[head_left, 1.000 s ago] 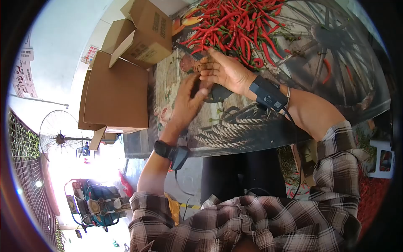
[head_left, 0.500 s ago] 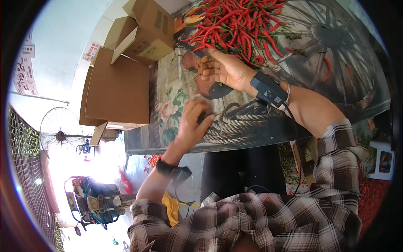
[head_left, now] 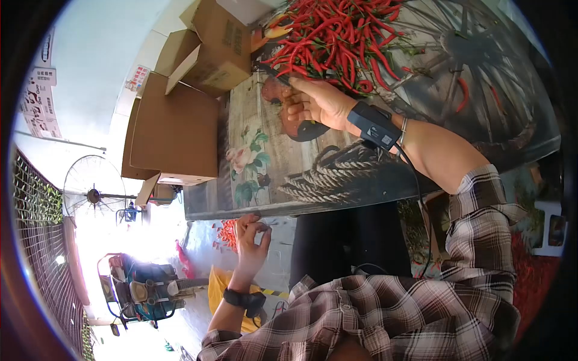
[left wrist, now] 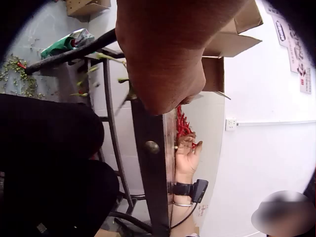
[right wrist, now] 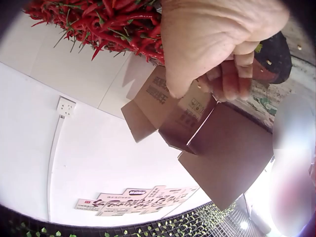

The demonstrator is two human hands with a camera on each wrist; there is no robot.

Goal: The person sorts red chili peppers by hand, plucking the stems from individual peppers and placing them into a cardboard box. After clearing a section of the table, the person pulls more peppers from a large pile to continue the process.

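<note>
My left hand [head_left: 250,240] is just past the table's near edge, its fingers loosely bent with nothing visible between them. Several green chili stems [left wrist: 114,58] hang in the air beside that hand in the left wrist view, off the side of the table. My right hand [head_left: 319,105] lies low over the table, palm turned partly up and fingers loosely curled; no object shows in it. A big heap of red chilies [head_left: 337,42] lies right beyond the right hand. In the right wrist view its fingers [right wrist: 243,74] bend in beneath the palm.
Two open cardboard boxes [head_left: 174,129] stand along the table's left side. Loose chilies [head_left: 462,95] lie on the printed tablecloth [head_left: 397,180] at right. Red pieces [head_left: 227,234] are on the floor near the left hand, beside a yellow cloth-like item [head_left: 218,295].
My left hand has drawn away from beside the right hand, back toward my body and past the table edge. The right hand has stayed nearly still near the chili heap.
</note>
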